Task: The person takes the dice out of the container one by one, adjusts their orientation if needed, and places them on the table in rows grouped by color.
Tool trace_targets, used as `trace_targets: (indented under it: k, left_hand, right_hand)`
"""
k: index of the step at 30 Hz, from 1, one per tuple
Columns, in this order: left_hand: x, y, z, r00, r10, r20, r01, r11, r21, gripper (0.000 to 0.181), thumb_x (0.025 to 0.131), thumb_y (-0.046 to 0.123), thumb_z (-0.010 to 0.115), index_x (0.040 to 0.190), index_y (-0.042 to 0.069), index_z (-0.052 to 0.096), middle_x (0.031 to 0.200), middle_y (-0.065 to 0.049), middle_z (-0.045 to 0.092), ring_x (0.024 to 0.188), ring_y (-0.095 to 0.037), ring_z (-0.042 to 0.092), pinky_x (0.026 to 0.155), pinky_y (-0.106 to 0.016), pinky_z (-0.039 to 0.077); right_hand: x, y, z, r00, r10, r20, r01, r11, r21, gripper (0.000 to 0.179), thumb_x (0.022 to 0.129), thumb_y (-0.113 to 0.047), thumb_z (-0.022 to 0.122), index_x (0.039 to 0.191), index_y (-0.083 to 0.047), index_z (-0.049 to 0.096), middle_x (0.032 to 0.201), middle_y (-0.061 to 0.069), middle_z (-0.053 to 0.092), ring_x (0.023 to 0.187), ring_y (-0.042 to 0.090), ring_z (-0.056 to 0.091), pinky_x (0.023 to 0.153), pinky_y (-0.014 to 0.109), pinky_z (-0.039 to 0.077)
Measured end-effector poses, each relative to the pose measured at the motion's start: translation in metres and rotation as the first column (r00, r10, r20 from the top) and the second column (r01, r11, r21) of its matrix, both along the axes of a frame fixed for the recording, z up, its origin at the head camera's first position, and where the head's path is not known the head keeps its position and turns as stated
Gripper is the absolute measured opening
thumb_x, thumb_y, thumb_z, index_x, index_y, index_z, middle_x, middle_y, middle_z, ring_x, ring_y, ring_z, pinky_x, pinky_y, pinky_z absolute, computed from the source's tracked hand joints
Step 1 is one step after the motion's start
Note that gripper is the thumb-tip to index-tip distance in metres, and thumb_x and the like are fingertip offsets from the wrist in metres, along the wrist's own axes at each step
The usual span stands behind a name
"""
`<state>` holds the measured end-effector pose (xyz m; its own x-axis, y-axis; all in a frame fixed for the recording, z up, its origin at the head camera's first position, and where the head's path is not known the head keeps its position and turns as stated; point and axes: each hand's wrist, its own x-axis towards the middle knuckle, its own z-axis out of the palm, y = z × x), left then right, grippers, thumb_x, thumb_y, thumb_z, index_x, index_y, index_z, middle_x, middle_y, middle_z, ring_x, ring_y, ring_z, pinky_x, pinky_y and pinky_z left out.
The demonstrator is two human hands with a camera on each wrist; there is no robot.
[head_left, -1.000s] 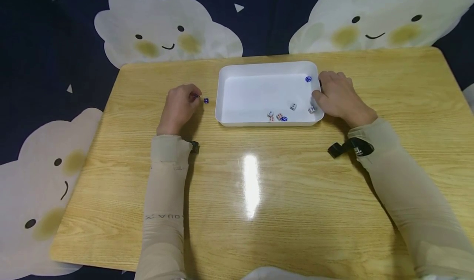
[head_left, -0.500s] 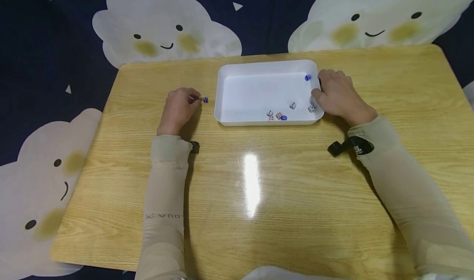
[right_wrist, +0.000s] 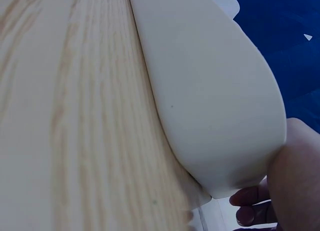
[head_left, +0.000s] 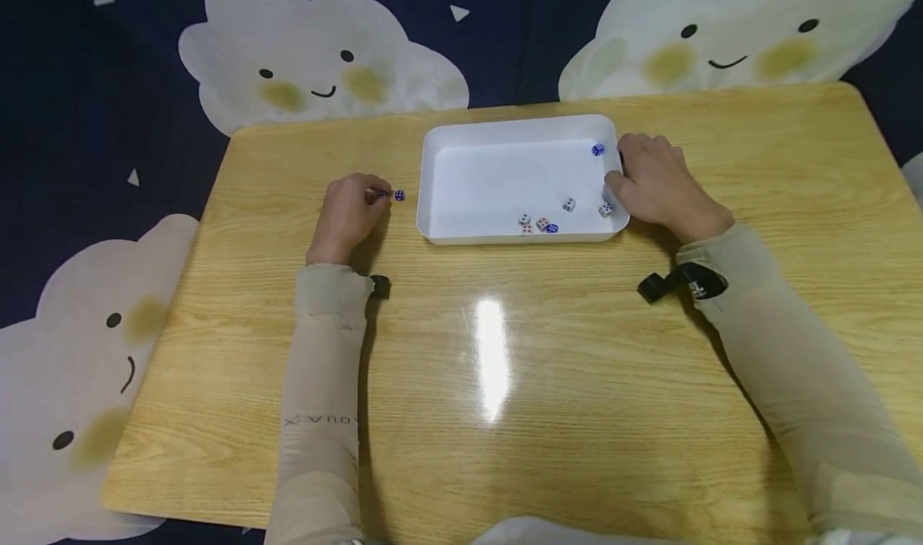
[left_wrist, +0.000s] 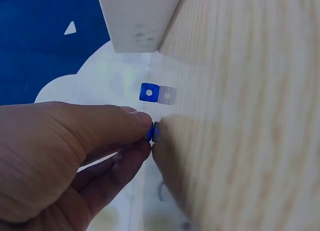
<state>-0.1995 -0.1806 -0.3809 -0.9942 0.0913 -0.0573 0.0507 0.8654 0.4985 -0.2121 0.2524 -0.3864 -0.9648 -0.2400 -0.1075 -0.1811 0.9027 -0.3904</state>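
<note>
My left hand (head_left: 352, 215) pinches a blue die (left_wrist: 149, 132) between thumb and fingers, low at the tabletop, mostly hidden by the fingertips in the left wrist view. Just beyond it, towards the tray, a second blue die (head_left: 400, 195) with white pips sits on the table. The white tray (head_left: 505, 239) stands right of these dice. My right hand (head_left: 659, 180) grips the tray's right end, thumb over the rim and fingers outside. Inside the tray lie several dice, among them a blue die (head_left: 598, 150) at the back right and a white die (head_left: 569, 204).
The wooden table (head_left: 461, 449) carries the tray near its far edge. A dark cloth (head_left: 512, 32) printed with smiling clouds hangs behind and to the left. Black straps (head_left: 703, 280) sit round the sleeved wrists.
My left fingers have come slightly nearer and lower with the pinched die, now about level with the loose blue die. The right hand and the tray stay put.
</note>
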Motion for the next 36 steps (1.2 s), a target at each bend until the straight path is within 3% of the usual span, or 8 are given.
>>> trace_targets:
  k: [14, 25, 30, 36]
  left_hand:
    - [-0.001, 0.0, 0.0, 1.0, 0.031, 0.007, -0.031, 0.999, 0.012, 0.031, 0.101, 0.009, 0.064, 0.131, 0.004, 0.069, 0.133, -0.02, 0.07, 0.115, -0.035, 0.07, 0.102, -0.05, 0.056]
    - [0.0, 0.001, 0.005, 1.0, 0.018, -0.007, -0.018, 1.0, -0.012, 0.032, 0.102, 0.013, 0.064, 0.132, 0.004, 0.069, 0.135, -0.02, 0.069, 0.114, -0.035, 0.072, 0.101, -0.049, 0.057]
    - [0.003, 0.003, 0.011, 0.998, -0.008, -0.062, 0.008, 1.0, -0.008, 0.032, 0.101, 0.015, 0.065, 0.131, 0.004, 0.069, 0.131, -0.02, 0.071, 0.108, -0.035, 0.074, 0.095, -0.049, 0.059]
    - [0.008, 0.018, 0.029, 0.988, -0.061, -0.14, 0.06, 0.998, -0.009, 0.03, 0.1, 0.014, 0.064, 0.127, 0.003, 0.071, 0.124, -0.019, 0.074, 0.103, -0.033, 0.075, 0.093, -0.046, 0.059]
  right_hand:
    - [0.0, 0.002, -0.002, 1.0, -0.005, 0.014, 0.006, 1.0, -0.004, 0.051, 0.102, -0.028, 0.037, 0.135, 0.01, 0.046, 0.124, 0.028, 0.051, 0.107, 0.044, 0.04, 0.093, 0.058, 0.033]
    - [0.0, 0.002, -0.003, 1.0, -0.008, 0.012, 0.008, 1.0, -0.004, 0.051, 0.103, -0.029, 0.036, 0.135, 0.01, 0.046, 0.123, 0.027, 0.051, 0.107, 0.044, 0.04, 0.093, 0.058, 0.033]
    - [0.0, 0.001, -0.002, 1.0, -0.006, 0.014, 0.006, 1.0, 0.001, 0.051, 0.103, -0.029, 0.036, 0.134, 0.01, 0.046, 0.121, 0.028, 0.052, 0.107, 0.044, 0.04, 0.092, 0.057, 0.032]
    - [0.0, 0.002, -0.001, 1.0, 0.001, 0.01, -0.001, 1.0, 0.008, 0.052, 0.103, -0.029, 0.035, 0.134, 0.011, 0.045, 0.122, 0.028, 0.051, 0.107, 0.045, 0.04, 0.092, 0.058, 0.033]
